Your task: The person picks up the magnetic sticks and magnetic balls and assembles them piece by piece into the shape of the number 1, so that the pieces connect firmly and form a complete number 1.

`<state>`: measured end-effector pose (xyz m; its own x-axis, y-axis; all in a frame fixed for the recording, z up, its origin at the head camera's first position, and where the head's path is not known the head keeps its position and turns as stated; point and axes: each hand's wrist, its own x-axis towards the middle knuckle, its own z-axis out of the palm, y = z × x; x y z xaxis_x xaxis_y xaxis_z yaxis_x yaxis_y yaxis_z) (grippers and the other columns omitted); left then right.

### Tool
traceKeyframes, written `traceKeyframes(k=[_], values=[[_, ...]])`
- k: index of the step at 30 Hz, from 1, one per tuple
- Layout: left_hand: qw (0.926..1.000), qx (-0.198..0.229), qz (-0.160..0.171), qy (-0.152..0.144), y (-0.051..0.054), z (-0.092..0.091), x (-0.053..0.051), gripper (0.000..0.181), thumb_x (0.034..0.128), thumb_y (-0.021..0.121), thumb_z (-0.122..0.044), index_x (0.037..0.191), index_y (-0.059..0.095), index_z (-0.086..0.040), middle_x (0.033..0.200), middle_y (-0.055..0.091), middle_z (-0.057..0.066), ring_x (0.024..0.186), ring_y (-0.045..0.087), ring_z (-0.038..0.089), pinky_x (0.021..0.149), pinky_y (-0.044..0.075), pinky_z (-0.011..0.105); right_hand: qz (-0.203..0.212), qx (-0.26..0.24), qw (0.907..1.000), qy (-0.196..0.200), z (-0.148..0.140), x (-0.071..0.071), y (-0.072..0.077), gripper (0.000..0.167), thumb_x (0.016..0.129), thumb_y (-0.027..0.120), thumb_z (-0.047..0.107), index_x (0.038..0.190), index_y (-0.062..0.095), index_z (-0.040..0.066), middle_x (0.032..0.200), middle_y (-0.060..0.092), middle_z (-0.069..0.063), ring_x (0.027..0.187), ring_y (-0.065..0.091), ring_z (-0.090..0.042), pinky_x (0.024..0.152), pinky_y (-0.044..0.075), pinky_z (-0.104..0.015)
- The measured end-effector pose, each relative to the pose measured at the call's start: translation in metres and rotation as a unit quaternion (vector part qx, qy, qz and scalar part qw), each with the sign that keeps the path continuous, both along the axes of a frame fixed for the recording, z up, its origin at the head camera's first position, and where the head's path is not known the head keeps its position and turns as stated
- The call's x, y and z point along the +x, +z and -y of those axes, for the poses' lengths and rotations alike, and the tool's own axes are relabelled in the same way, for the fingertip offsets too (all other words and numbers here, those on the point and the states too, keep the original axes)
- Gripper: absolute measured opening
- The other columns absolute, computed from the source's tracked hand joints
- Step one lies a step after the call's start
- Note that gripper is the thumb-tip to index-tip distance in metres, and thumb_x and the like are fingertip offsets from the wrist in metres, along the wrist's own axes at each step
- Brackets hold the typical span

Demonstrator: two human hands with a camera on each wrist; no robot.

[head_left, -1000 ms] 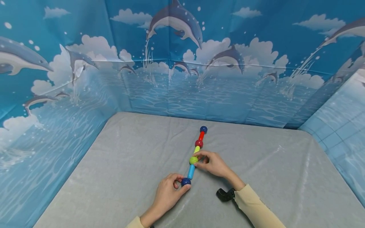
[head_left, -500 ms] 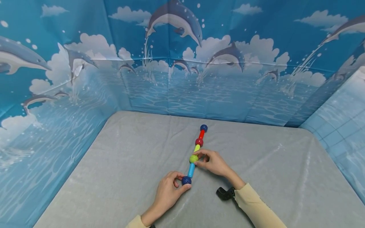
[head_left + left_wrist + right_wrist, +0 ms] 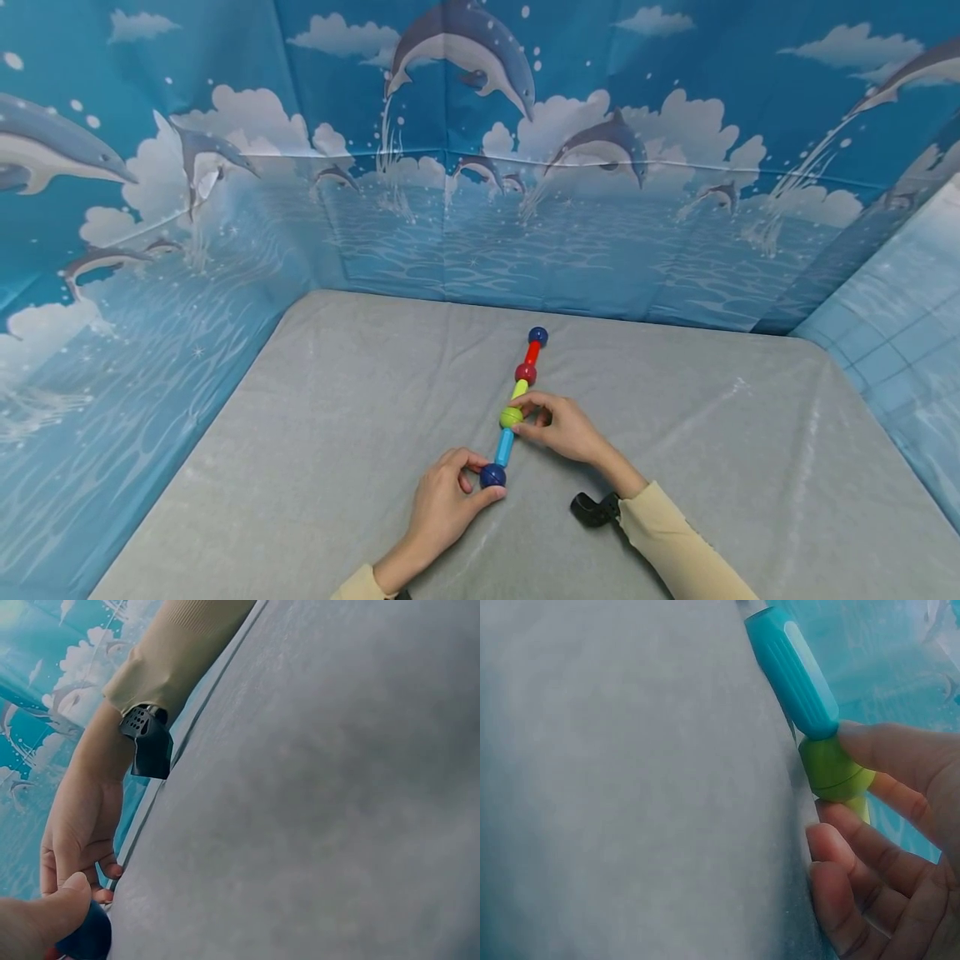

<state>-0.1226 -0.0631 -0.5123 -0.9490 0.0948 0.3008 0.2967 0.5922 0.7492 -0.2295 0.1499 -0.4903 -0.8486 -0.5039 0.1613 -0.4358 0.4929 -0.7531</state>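
A chain of toy balls and rods runs across the grey surface in the head view. At its near end is a dark blue ball (image 3: 492, 477), pinched between thumb and fingers of my left hand (image 3: 444, 502). My right hand (image 3: 564, 430) pinches the green ball (image 3: 511, 417) in the middle. Between those two balls lies a light-blue rod (image 3: 793, 673), joined to the green ball; whether its near end touches the dark blue ball I cannot tell. Beyond the green ball follow a yellow-green rod (image 3: 521, 388), a red ball (image 3: 526, 373), a red rod (image 3: 532, 353) and another dark blue ball (image 3: 537, 336).
The grey cloth-covered surface (image 3: 360, 400) ends at a curtain (image 3: 480, 225) printed with dolphins, which rises behind and at both sides. A black wrist device (image 3: 592, 510) sits at the right sleeve (image 3: 678, 542).
Both hands keep their grip on the same two balls. The chain and hands appear slightly higher in the head view than one second ago, along with the background.
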Motion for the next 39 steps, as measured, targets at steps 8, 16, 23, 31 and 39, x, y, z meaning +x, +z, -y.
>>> traceKeyframes(k=[8,16,23,31,39], values=[[1.0000,0.000,0.003,-0.002,0.0021,-0.0014,-0.0008,0.034,0.0688,0.084,-0.036,0.092,0.064,-0.022,0.080,0.054,-0.010,0.060,0.046,0.002,0.052,0.039,0.020,0.000,-0.002,1.0000,0.004,-0.0009,-0.0004,0.0004,0.029,0.085,0.073,0.025,0.113,0.067,0.021,0.093,0.064,0.006,0.061,0.051,-0.013,0.055,0.042,-0.027],[0.9999,-0.010,-0.002,-0.006,0.0014,-0.0026,-0.0021,0.035,0.0682,0.084,-0.036,0.092,0.062,-0.023,0.079,0.052,-0.010,0.060,0.046,0.003,0.052,0.038,0.020,0.002,0.000,1.0000,0.005,-0.0020,-0.0003,0.0007,0.029,0.085,0.073,0.022,0.113,0.067,0.020,0.092,0.063,0.006,0.061,0.051,-0.011,0.055,0.042,-0.027],[0.9998,-0.018,-0.004,-0.008,0.0020,-0.0037,-0.0017,0.036,0.0679,0.085,-0.035,0.093,0.061,-0.023,0.079,0.051,-0.010,0.060,0.044,0.001,0.052,0.038,0.019,0.006,-0.005,0.9999,0.008,-0.0023,0.0001,0.0013,0.029,0.086,0.073,0.022,0.113,0.066,0.020,0.093,0.064,0.005,0.063,0.052,-0.012,0.056,0.043,-0.027],[0.9998,-0.019,-0.010,-0.005,0.0028,-0.0058,-0.0016,0.038,0.0666,0.086,-0.034,0.092,0.061,-0.023,0.077,0.050,-0.009,0.059,0.043,0.000,0.050,0.037,0.019,0.005,-0.004,1.0000,0.007,-0.0021,0.0013,0.0032,0.029,0.085,0.073,0.022,0.113,0.066,0.019,0.093,0.064,0.005,0.064,0.052,-0.012,0.058,0.043,-0.027],[0.9997,-0.022,-0.013,-0.003,0.0030,-0.0060,-0.0014,0.038,0.0664,0.086,-0.035,0.092,0.060,-0.023,0.077,0.050,-0.009,0.058,0.043,-0.001,0.050,0.036,0.019,0.003,0.000,1.0000,0.005,-0.0023,0.0011,0.0028,0.029,0.085,0.073,0.022,0.113,0.066,0.019,0.093,0.063,0.005,0.064,0.052,-0.012,0.058,0.043,-0.027]])
